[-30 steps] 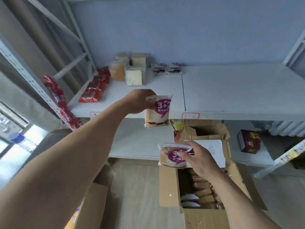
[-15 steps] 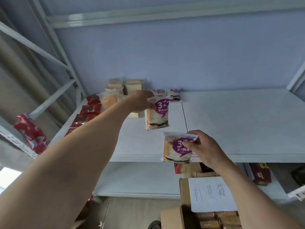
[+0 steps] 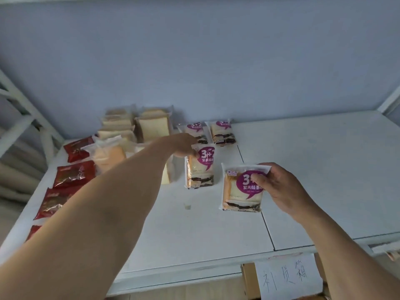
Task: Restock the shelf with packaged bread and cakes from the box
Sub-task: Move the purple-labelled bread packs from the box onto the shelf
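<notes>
head view: on the white shelf point(image 3: 313, 169), red foil packets point(image 3: 74, 173) lie far left, clear-wrapped bread slices point(image 3: 154, 126) behind. the left hand point(image 3: 184, 145) grips a purple-labelled "3+2" bread pack point(image 3: 200, 166) near two shelved ones; the right hand point(image 3: 281, 188) holds another. the cardboard box point(image 3: 249, 280), handwritten label unclear, probably holds more.

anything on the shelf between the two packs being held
No, bare white shelf separates the left pack and right pack in the head view.

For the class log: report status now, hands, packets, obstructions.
Left hand gripping purple-label packet over shelf. Right hand gripping second packet. Nothing blocking the bare spot ahead.
</notes>
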